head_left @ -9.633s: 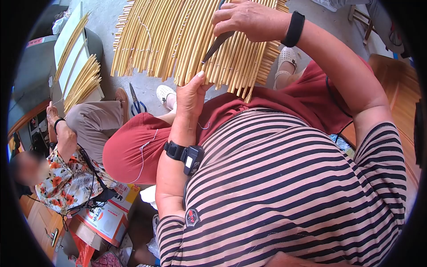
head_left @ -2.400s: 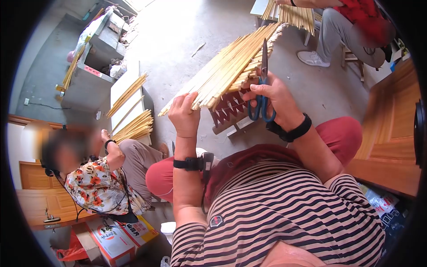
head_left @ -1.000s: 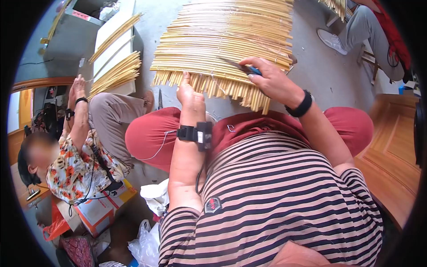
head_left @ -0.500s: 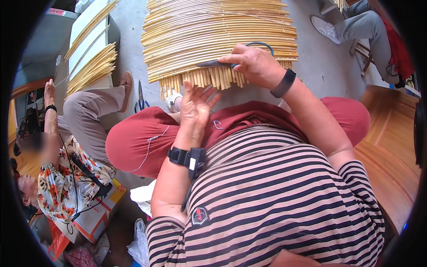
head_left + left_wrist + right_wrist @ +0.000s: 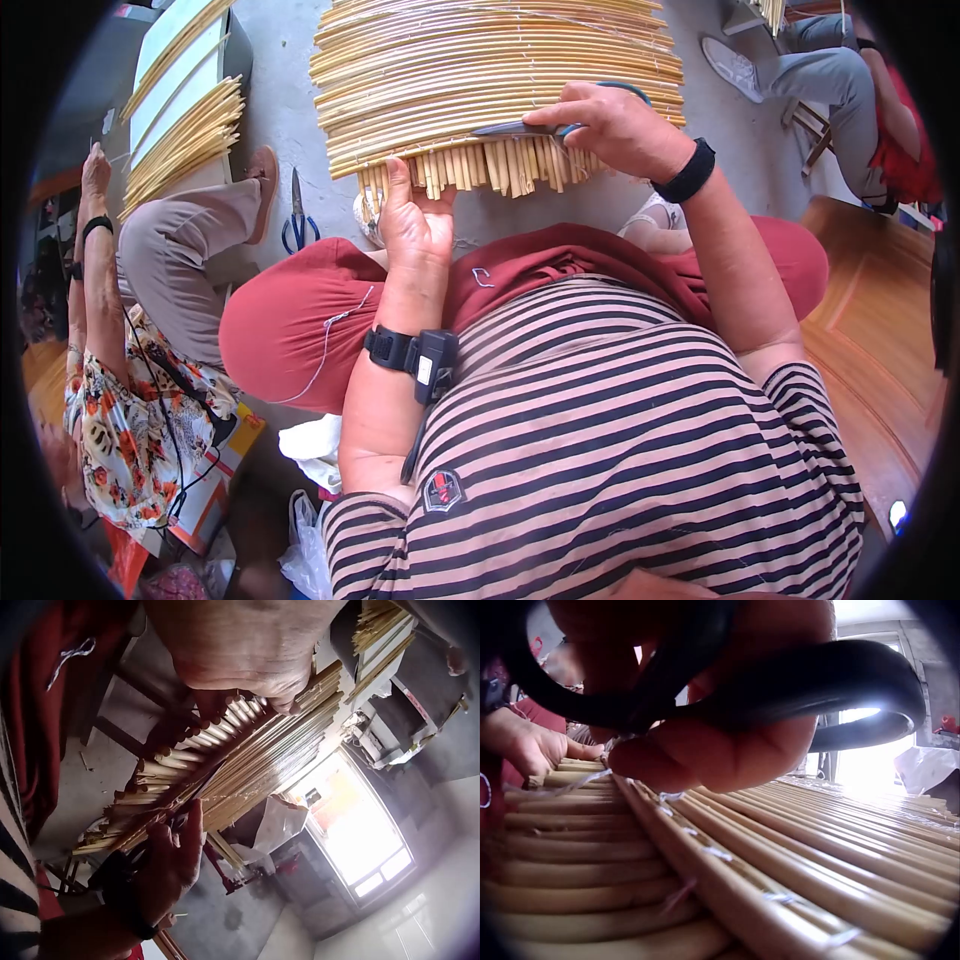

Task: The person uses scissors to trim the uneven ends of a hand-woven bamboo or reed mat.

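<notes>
A mat of pale yellow sticks point(image 5: 500, 70) tied with thin string lies across my lap, its cut ends toward me. My left hand point(image 5: 412, 215) grips the near edge, thumb lying on top of the stick ends point(image 5: 225, 724). My right hand point(image 5: 612, 122) holds blue-handled scissors point(image 5: 520, 128) with the blades lying flat on the mat just behind the ends. In the right wrist view my fingers sit curled through the dark scissor handle point(image 5: 855, 675), just above the sticks point(image 5: 705, 885) and their string ties. The left wrist view shows both hands at the same mat edge.
A second pair of scissors point(image 5: 295, 212) lies on the concrete floor. Loose stick bundles point(image 5: 185, 140) rest on a white board at left. A person in a floral shirt point(image 5: 120, 420) sits left, another person point(image 5: 850, 80) top right. A wooden panel point(image 5: 880, 330) stands right.
My left hand, fingers spread below the mat half a second ago, now grips its near edge. The right hand and scissors shifted slightly right. Earlier the mat stood tilted up; now it lies flat.
</notes>
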Demonstrator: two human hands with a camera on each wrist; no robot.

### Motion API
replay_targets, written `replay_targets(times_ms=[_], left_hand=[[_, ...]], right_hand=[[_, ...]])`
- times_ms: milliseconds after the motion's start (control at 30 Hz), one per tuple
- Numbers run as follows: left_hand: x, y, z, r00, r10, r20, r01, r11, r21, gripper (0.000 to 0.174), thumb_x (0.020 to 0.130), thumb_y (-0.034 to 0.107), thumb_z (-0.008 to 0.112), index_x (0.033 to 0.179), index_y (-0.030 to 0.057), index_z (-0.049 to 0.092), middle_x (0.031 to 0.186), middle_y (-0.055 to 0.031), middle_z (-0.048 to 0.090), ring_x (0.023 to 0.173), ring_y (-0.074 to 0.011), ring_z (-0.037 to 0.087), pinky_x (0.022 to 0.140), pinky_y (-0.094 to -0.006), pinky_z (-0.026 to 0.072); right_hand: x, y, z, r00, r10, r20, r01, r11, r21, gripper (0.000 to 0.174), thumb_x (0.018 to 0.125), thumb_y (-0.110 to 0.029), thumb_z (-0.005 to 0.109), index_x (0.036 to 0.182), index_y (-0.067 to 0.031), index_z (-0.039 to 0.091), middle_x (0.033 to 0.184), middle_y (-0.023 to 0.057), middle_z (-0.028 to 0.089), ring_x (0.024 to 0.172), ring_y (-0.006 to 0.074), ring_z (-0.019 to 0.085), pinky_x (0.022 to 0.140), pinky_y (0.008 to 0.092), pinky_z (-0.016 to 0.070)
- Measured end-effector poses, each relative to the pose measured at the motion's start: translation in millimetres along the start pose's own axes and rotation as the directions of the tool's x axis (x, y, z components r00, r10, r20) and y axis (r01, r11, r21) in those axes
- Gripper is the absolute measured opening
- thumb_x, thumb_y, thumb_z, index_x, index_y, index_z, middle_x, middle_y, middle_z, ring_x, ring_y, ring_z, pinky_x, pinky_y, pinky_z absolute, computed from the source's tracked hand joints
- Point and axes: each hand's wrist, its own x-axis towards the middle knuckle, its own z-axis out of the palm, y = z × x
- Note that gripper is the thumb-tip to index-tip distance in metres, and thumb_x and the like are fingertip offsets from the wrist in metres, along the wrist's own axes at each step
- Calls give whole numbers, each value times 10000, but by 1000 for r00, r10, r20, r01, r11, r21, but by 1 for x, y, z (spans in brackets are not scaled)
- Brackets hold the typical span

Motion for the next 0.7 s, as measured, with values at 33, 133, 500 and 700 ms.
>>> replay_targets(times_ms=[33,133,500,700], left_hand=[[0,0,1,1000,-8,-26,8,1000,2,509,890,307,695,1338,154,507,1293,-39,594,1240,-257,532,1026,-533,456],[1,2,-1,998,-24,-53,24,1000,13,474,899,284,691,1321,155,518,1287,-36,599,1221,-248,548,1033,-540,429],[0,-6,-4,1000,17,-9,-16,999,46,464,895,253,703,1316,170,525,1265,-33,616,1202,-235,563,999,-527,449],[5,-6,-14,1000,16,10,-16,999,45,458,892,245,707,1307,170,529,1254,-37,619,1182,-237,578,977,-513,476]], right_hand=[[0,0,-2,1000,8,12,-8,1000,0,516,754,36,685,1221,-182,675,911,99,585,853,288,598,777,379,491],[-2,0,-4,999,15,29,-15,1000,25,532,746,36,692,1228,-188,672,896,92,580,849,283,592,780,377,488],[-6,6,-3,997,-71,-9,70,997,-44,521,745,33,695,1213,-194,675,933,83,592,866,278,607,774,375,500],[-1,-10,7,992,-107,-61,84,951,-298,508,741,10,705,1191,-222,675,919,86,587,834,284,627,757,397,513]])
